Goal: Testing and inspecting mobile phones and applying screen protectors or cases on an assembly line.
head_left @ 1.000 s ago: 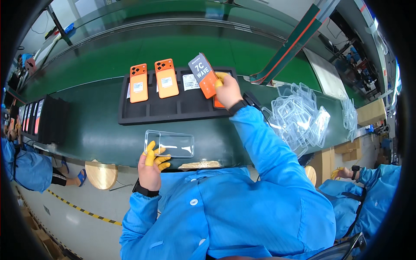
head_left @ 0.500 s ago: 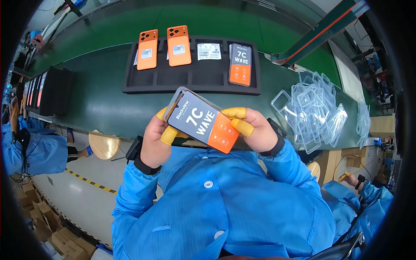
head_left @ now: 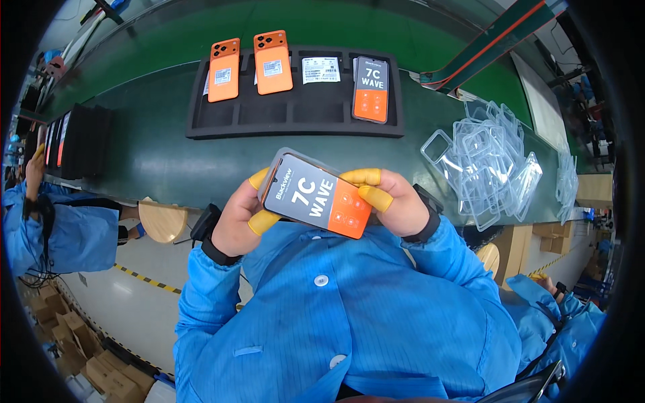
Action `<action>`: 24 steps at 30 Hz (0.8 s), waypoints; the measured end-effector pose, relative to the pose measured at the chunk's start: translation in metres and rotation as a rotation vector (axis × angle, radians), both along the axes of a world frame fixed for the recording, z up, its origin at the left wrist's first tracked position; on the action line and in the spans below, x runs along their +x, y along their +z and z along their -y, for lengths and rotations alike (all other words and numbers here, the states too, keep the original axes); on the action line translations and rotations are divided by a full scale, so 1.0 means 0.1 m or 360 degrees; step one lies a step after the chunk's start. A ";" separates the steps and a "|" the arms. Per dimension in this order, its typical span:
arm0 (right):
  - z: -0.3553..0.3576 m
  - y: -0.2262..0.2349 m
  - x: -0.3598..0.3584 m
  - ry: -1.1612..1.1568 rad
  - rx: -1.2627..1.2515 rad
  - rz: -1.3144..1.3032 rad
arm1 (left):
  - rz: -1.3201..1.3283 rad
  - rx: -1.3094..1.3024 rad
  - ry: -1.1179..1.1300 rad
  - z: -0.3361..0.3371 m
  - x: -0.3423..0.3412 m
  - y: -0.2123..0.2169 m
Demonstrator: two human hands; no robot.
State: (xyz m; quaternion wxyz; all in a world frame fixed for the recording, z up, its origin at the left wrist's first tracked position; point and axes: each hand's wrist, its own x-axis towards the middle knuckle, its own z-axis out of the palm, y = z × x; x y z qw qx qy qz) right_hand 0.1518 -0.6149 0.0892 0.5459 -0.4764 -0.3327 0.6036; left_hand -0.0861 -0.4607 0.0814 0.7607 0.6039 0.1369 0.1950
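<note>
A: What do we see first, from the biggest thing?

B: We see the green counter [head_left: 168,161], long from left to right. On it lies a black tray [head_left: 295,114] with two orange phones [head_left: 225,69] lying back side up, and one more phone [head_left: 371,88] with the screen side up. At the right side there is a pile of clear cases [head_left: 487,164].

A: And what do our hands do?

B: Both are closed around one phone [head_left: 316,196], which is held above our blue coat, near the front edge of the counter. Our left hand [head_left: 238,221] grips its upper left end, with the yellow-capped fingers [head_left: 263,220] curled under the edge. Our right hand [head_left: 396,205] pinches the lower right end, and its yellow fingertips [head_left: 373,196] press on the orange part.

A: Which way does the phone point?

B: Its screen faces up to us. The long axis goes diagonally, the camera end up-left and the orange end down-right. A clear case seems to be around its edge, but we cannot tell for sure.
</note>
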 end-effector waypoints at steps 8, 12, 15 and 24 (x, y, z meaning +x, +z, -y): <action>0.20 -0.18 -0.08 -0.0107 -0.0093 0.0052 | -0.0220 0.0129 -0.0356 -0.04 -0.09 0.07; 0.33 -0.22 -0.14 -0.0191 -0.0113 0.0067 | -0.0200 -0.0078 -0.0276 0.12 -0.02 -0.06; 0.42 -0.18 -0.18 -0.0454 -0.0315 0.0090 | -0.0337 -0.0142 -0.0251 0.25 0.05 -0.10; 0.49 -0.01 -0.06 -0.0639 0.0159 0.1600 | -0.0194 -0.0292 -0.0319 0.37 0.23 -0.18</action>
